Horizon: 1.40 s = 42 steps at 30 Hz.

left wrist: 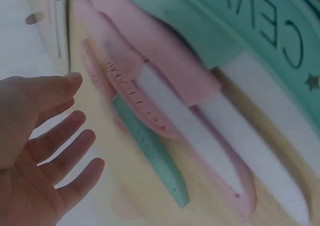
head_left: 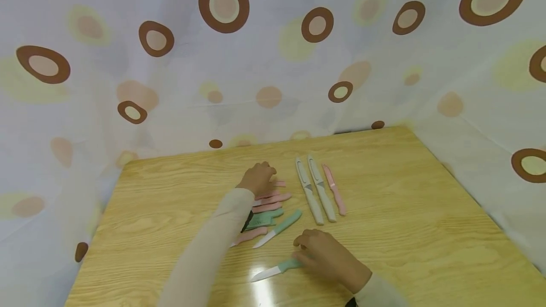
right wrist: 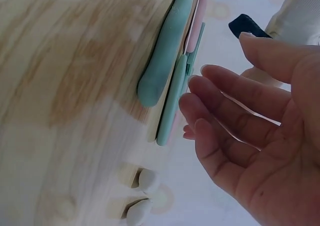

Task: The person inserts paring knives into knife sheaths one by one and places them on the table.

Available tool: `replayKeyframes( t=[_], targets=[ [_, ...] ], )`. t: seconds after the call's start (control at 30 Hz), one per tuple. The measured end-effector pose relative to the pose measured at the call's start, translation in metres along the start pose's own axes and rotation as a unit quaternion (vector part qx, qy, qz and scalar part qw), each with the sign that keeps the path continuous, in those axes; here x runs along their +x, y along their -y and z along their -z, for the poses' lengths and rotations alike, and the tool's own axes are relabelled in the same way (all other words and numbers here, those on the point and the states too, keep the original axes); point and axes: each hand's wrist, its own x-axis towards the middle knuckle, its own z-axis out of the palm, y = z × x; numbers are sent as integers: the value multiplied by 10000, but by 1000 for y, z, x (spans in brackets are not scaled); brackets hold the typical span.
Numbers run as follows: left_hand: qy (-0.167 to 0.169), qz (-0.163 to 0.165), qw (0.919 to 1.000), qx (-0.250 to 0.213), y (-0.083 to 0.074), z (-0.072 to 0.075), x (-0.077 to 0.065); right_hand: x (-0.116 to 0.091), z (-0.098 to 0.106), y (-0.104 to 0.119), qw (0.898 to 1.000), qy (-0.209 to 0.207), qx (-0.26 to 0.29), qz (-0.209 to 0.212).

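A patch of glare [head_left: 262,293] whitens the table [head_left: 396,188] at the near edge, just beside a green knife [head_left: 279,268], whose blade points left; from above, its handle's end disappears under the right hand [head_left: 326,256]. That hand hovers with its fingers loosely bent and apart, holding nothing; the right wrist view shows a gap between them and the handle. Its sleeve [head_left: 379,295] and dark band [head_left: 351,302] are cut off below. A little beyond lies a second green knife [head_left: 286,223], slanted and in plain sight, and next to it a pink knife [head_left: 252,235] whose blade slips mostly behind the left sleeve [head_left: 211,245]. Past these comes a lettered green piece [head_left: 259,221], partly covered by that arm; close up, its letters run off the edge, so I can't read the whole word. More pink knives [head_left: 273,199] lie crowded beyond it, some overlapping, too covered for me to count. Over their far end hangs the left hand [head_left: 258,179], fingers spread and slightly curved, with nothing in its grasp. A slim green strip [left wrist: 152,153], seen only from that wrist, lies among the pink pieces. To the right, two pale knives [head_left: 316,191] and a lone pink one [head_left: 334,190] lie side by side, well apart from the pile. Behind everything hangs a spotted cloth [head_left: 264,60], its lower folds dim.
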Motion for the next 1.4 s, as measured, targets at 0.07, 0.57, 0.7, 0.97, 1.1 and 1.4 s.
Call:
replayKeyframes(
  t=[0.07,0.57,0.7,0.97,1.1,1.4],
  targets=[
    [66,149,9999,19,-1,-3,-1,-1,-2,0,9999,27,97,5],
    [-243,432,9983,321,-1,-24,4,-6,-6,5,9995,3,307,82],
    [-273,452,9979,384,-2,-25,3,-7,-6,4,9992,-19,388,135],
    [-428,300,9978,418,-1,-25,5,-8,-6,3,9993,46,352,77],
    [-474,169,9981,368,1,-25,6,-7,-5,2,9994,62,332,7],
    [-924,-233,9894,-1099,7,-4,3,-6,-2,0,9993,115,360,-84]
  ],
)
